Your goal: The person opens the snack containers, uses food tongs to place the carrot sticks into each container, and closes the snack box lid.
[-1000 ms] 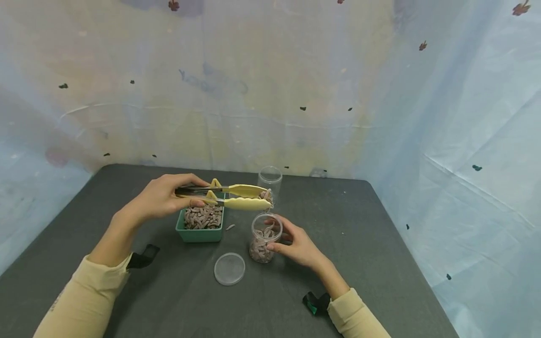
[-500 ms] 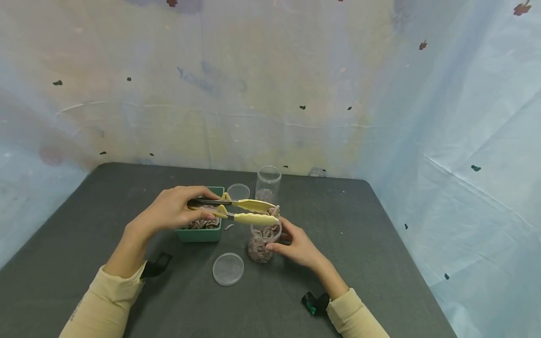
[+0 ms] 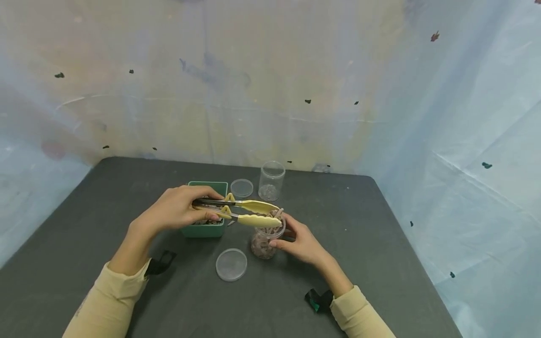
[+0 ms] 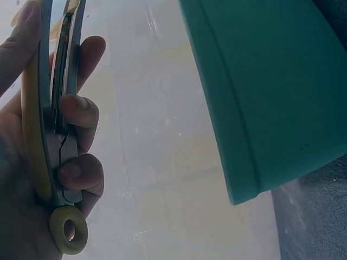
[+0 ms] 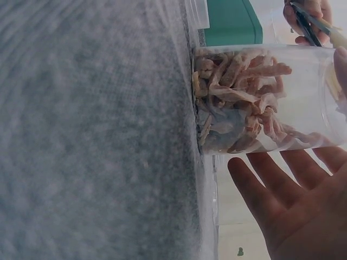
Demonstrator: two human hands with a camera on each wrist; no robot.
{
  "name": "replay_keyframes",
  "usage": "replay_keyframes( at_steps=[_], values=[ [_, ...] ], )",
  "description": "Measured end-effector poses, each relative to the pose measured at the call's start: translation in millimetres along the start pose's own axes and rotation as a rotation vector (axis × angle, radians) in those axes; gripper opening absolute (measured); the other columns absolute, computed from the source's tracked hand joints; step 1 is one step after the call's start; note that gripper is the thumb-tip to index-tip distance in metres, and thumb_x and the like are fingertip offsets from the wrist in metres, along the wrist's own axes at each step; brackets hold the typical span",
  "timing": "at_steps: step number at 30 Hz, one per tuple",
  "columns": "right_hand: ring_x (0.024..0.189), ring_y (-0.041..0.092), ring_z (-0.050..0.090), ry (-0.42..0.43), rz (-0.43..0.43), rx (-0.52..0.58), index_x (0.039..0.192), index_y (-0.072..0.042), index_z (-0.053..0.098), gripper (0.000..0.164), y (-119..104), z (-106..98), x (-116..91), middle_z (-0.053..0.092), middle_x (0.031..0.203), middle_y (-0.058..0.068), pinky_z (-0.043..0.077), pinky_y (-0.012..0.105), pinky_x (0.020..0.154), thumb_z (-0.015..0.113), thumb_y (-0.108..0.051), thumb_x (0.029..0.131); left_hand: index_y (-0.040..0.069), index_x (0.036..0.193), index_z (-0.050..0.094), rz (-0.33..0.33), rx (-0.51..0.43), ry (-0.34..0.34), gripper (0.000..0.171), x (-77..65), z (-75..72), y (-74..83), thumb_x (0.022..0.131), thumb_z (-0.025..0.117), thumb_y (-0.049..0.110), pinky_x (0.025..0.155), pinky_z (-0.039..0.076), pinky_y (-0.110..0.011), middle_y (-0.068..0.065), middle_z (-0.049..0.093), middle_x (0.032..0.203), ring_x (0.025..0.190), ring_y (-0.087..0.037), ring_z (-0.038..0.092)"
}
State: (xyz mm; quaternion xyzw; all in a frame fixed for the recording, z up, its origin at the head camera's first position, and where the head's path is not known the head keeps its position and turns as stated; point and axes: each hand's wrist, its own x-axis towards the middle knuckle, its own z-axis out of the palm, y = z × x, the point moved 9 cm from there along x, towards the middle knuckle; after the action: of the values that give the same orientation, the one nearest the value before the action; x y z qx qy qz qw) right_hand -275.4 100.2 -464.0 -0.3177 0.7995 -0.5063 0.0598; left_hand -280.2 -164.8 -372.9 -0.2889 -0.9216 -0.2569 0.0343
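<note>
My left hand (image 3: pixel 181 206) grips yellow-and-metal tongs (image 3: pixel 258 220) by the arms, palm over the green tub (image 3: pixel 204 231). The left wrist view shows the fingers wrapped round the tongs' handle, its ring end below, beside the tub's wall (image 4: pixel 271 97). At the tongs' tips, greyish-brown curled strips (image 3: pixel 276 216) lie in the mouth of a clear jar (image 3: pixel 263 247). My right hand (image 3: pixel 302 241) holds that jar from the right, thumb near the rim and fingers along the far side. In the right wrist view, similar strips (image 5: pixel 244 92) fill much of the jar, which stands upright.
Nearest me lies a clear round lid (image 3: pixel 231 265) on the dark table (image 3: pixel 203 305). A second jar (image 3: pixel 271 178), with a little at its bottom, stands behind, next to another lid (image 3: pixel 242 188). One loose strip (image 3: pixel 231 222) lies beside the tub.
The left hand has carried the tongs right and toward me, bringing the strips from above and behind the jar down into its mouth. My right hand keeps its hold on the jar.
</note>
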Motion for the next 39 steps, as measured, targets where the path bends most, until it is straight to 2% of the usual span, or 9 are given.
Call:
replay_keyframes(
  at_steps=[9, 16, 19, 24, 28, 31, 36, 39],
  values=[
    [0.125, 0.023, 0.064, 0.006, -0.041, -0.011, 0.155, -0.014, 0.047, 0.069, -1.4, -0.7, 1.6, 0.059, 0.145, 0.008, 0.053, 0.050, 0.100, 0.080, -0.024, 0.095, 0.026, 0.129, 0.071, -0.018, 0.006, -0.010, 0.049, 0.1, -0.2, -2.6, 0.088, 0.080, 0.051, 0.069, 0.051, -0.035, 0.010, 0.074, 0.111, 0.083, -0.003, 0.066],
    [0.126, 0.029, 0.063, 0.007, -0.041, -0.018, 0.158, -0.013, 0.044, 0.075, -2.4, -2.6, 1.7, 0.058, 0.147, 0.011, 0.055, 0.046, 0.100, 0.081, -0.026, 0.094, 0.025, 0.130, 0.071, -0.018, -0.006, 0.013, 0.048, -2.8, -5.5, -1.4, 0.089, 0.081, 0.048, 0.067, 0.049, -0.034, 0.007, 0.074, 0.112, 0.081, -0.004, 0.065],
    [0.127, 0.031, 0.063, 0.007, -0.043, -0.015, 0.159, -0.011, 0.042, 0.077, -2.9, -2.3, 1.0, 0.058, 0.147, 0.012, 0.054, 0.046, 0.100, 0.081, -0.022, 0.094, 0.026, 0.130, 0.071, -0.033, -0.009, 0.034, 0.047, -5.2, -10.3, -2.3, 0.089, 0.082, 0.045, 0.066, 0.049, -0.035, 0.004, 0.074, 0.112, 0.079, -0.005, 0.064],
    [0.129, 0.032, 0.062, -0.004, -0.079, 0.007, 0.159, -0.013, 0.042, 0.074, -4.2, -0.2, 1.0, 0.058, 0.147, 0.012, 0.053, 0.050, 0.101, 0.080, -0.018, 0.095, 0.028, 0.131, 0.070, -0.065, 0.028, 0.119, 0.045, -12.3, -23.7, -7.0, 0.091, 0.081, 0.044, 0.064, 0.047, -0.035, 0.004, 0.073, 0.112, 0.074, -0.006, 0.063],
    [0.128, 0.030, 0.062, -0.015, -0.093, 0.025, 0.159, -0.017, 0.043, 0.073, -3.6, 2.6, 4.8, 0.058, 0.147, 0.012, 0.053, 0.052, 0.101, 0.079, -0.020, 0.095, 0.026, 0.132, 0.070, -0.082, 0.082, 0.171, 0.046, -23.1, -38.5, -15.5, 0.092, 0.080, 0.045, 0.064, 0.048, -0.036, 0.000, 0.074, 0.116, 0.076, -0.008, 0.065],
    [0.128, 0.029, 0.062, -0.012, -0.087, 0.030, 0.159, -0.019, 0.043, 0.073, -3.2, 2.4, 6.7, 0.058, 0.147, 0.012, 0.053, 0.050, 0.101, 0.080, -0.019, 0.095, 0.025, 0.133, 0.070, -0.102, 0.147, 0.172, 0.047, -31.1, -48.9, -25.5, 0.092, 0.079, 0.046, 0.062, 0.047, -0.036, -0.003, 0.074, 0.117, 0.074, -0.008, 0.063],
    [0.128, 0.030, 0.062, -0.006, -0.092, 0.024, 0.158, -0.018, 0.044, 0.074, -3.0, 0.2, 6.2, 0.058, 0.147, 0.014, 0.053, 0.049, 0.101, 0.080, -0.015, 0.094, 0.023, 0.134, 0.069, -0.170, 0.234, 0.122, 0.051, -42.6, -62.7, -47.4, 0.092, 0.077, 0.052, 0.057, 0.039, -0.035, -0.002, 0.075, 0.106, 0.065, -0.010, 0.055],
    [0.129, 0.030, 0.061, -0.008, -0.092, 0.019, 0.159, -0.018, 0.043, 0.074, -3.1, -0.1, 5.6, 0.058, 0.147, 0.014, 0.053, 0.048, 0.102, 0.080, -0.014, 0.094, 0.024, 0.133, 0.069, -0.207, 0.277, 0.081, 0.053, -48.4, -69.8, -58.2, 0.091, 0.077, 0.055, 0.057, 0.038, -0.035, 0.001, 0.074, 0.104, 0.067, -0.012, 0.055]
  ],
)
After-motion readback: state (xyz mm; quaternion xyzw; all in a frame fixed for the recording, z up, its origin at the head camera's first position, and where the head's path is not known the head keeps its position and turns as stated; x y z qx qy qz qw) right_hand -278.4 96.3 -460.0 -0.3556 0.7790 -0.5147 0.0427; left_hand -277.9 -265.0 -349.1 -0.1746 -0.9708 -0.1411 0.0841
